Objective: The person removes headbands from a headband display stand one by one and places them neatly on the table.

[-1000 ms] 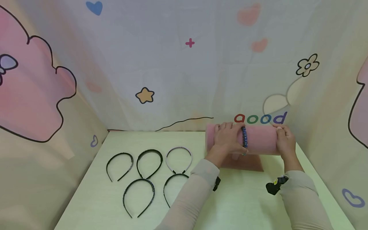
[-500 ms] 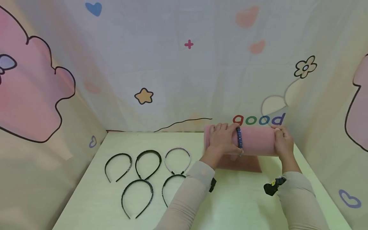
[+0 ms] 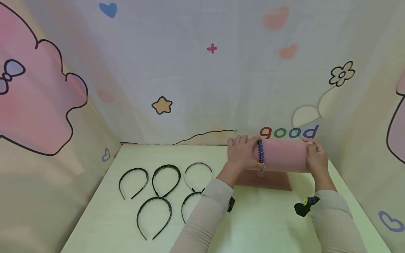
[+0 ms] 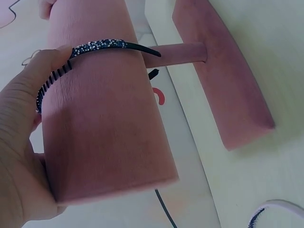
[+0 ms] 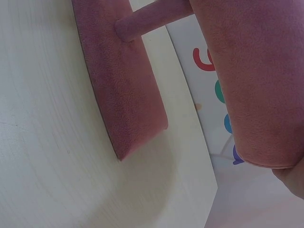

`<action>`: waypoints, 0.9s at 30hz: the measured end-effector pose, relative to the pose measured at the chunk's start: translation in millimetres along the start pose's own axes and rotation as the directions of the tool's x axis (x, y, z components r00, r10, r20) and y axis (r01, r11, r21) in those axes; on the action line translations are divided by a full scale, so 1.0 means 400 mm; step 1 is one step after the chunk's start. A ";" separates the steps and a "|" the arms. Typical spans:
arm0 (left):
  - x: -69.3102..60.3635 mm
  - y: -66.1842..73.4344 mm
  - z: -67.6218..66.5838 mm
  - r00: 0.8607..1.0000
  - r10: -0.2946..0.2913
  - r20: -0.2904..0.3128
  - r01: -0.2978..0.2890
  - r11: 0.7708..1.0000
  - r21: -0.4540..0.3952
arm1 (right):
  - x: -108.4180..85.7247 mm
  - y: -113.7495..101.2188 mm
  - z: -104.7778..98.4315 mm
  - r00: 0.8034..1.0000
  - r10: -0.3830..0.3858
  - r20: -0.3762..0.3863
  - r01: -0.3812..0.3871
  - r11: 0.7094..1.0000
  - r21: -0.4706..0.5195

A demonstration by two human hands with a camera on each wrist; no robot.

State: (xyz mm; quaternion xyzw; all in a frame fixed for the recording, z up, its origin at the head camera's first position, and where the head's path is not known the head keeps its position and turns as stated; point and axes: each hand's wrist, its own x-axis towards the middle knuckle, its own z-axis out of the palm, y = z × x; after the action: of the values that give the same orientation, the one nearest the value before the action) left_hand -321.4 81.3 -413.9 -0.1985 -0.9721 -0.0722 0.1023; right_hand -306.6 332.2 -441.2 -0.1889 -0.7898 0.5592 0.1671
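A pink plush headband stand (image 3: 284,154), a horizontal roll on a post and flat base (image 4: 232,85), stands at the table's right rear. Around the roll, left of its middle, sits a black toothed headband (image 3: 261,154) with blue sparkle; in the left wrist view the headband (image 4: 99,45) shows glittering stones. My left hand (image 3: 242,153) spans the roll's left part and holds this headband between thumb and fingers, the fingers partly hidden behind. The roll's right end is gripped by my right hand (image 3: 317,158), only a sliver of which shows in the right wrist view.
Several headbands lie left on the pale table (image 3: 95,218): dark ones (image 3: 145,202) and a pale lilac one (image 3: 212,172). My left sleeve partly covers one dark headband (image 3: 182,207). A printed cloth (image 3: 196,77) hangs behind and at both sides.
My left hand and the headband have slid a little leftward along the roll. My right hand keeps its grip on the right end. The whole head view shifts slightly.
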 end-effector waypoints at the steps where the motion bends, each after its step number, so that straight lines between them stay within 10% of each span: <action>1: -0.002 -0.003 0.000 1.000 -0.001 0.000 0.001 1.000 -0.016 | -0.001 0.000 -0.001 1.000 0.000 -0.004 0.000 1.000 0.001; 27: -0.020 -0.074 0.009 0.997 0.067 -0.048 -0.076 0.978 -0.194 | -0.002 0.000 0.003 0.999 -0.009 -0.042 0.010 1.000 0.029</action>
State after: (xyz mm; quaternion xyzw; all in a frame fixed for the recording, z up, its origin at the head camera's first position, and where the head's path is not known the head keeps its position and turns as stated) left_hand -326.6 52.0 -422.3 -0.2409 -0.9502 -0.1678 0.1049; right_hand -306.3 330.8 -441.7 -0.1943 -0.7786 0.5660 0.1888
